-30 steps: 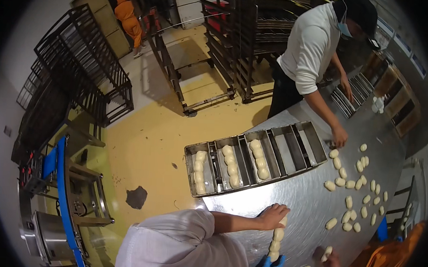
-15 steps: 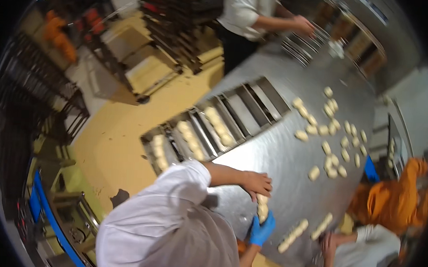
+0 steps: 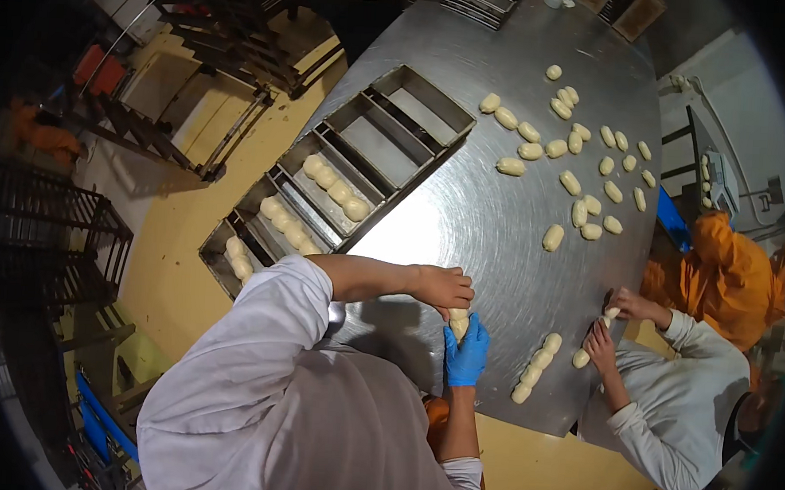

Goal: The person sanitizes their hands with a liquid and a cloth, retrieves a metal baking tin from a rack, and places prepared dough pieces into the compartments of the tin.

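Note:
My bare left hand point(image 3: 443, 288) and my blue-gloved right hand point(image 3: 468, 354) meet at a short row of pale dough pieces point(image 3: 458, 325) above the steel table. The left grips the upper end with fingers curled over it; the right wraps round the lower end, so much of the dough is hidden. Left of my hands stands a strapped set of metal loaf pans point(image 3: 387, 188). Three of its compartments hold rows of dough pieces point(image 3: 332, 187); the far ones hold none. Right of my gloved hand lies another dough row point(image 3: 537, 369) on the table.
Many loose dough pieces point(image 3: 570, 182) lie scattered over the steel table point(image 3: 508, 242). At the right edge a co-worker's hands point(image 3: 602, 345) handle dough pieces. More pans point(image 3: 482, 1) sit at the far end. Dark racks point(image 3: 217, 41) stand on the floor at left.
The view has shifted, so the pans and loose dough appear lower or higher in it. My hands have drawn closer together on the dough. The co-worker's hands are now on a dough row.

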Motion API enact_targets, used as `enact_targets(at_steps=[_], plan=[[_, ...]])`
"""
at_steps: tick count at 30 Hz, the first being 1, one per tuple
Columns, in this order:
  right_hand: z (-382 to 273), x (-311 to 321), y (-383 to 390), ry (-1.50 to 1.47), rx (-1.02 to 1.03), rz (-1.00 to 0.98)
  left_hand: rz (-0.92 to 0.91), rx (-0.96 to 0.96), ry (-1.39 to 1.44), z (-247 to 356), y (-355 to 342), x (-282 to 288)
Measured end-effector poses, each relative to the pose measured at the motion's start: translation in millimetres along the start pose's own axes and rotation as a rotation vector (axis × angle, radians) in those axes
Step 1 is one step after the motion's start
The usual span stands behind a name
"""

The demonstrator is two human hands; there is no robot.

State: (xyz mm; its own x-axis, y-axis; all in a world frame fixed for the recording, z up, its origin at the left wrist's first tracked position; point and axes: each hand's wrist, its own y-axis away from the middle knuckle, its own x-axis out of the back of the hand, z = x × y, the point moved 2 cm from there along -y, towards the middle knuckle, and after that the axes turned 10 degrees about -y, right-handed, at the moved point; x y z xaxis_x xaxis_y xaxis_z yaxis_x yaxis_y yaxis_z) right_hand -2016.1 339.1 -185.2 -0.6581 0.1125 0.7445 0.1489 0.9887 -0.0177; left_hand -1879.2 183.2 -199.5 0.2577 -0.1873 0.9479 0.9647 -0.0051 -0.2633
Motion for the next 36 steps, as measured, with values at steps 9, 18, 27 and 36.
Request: enact_targets(at_steps=[9, 18, 27, 36], plan=[[-34.5, 24.7, -23.8, -0.291, -0.218, -0.085, -0.247, 0.106, 0.267, -4.3, -14.6, -16.2], [-141.4, 22.6, -138.6, -0.401, 0.265, -0.083, -0.024, 0.375, 0.238, -70.8, 60.5, 183.8], [-230.1, -96.8, -282.6, -0.194, 0.269, -0.343, 0.041, 0.635, 0.229, -191.3, 188.0, 217.3], [-225.2, -141.8, -306.1, 0.195, 0.123, -0.619, -0.273, 0.820, 0.255, -222.0, 208.6, 150.9]])
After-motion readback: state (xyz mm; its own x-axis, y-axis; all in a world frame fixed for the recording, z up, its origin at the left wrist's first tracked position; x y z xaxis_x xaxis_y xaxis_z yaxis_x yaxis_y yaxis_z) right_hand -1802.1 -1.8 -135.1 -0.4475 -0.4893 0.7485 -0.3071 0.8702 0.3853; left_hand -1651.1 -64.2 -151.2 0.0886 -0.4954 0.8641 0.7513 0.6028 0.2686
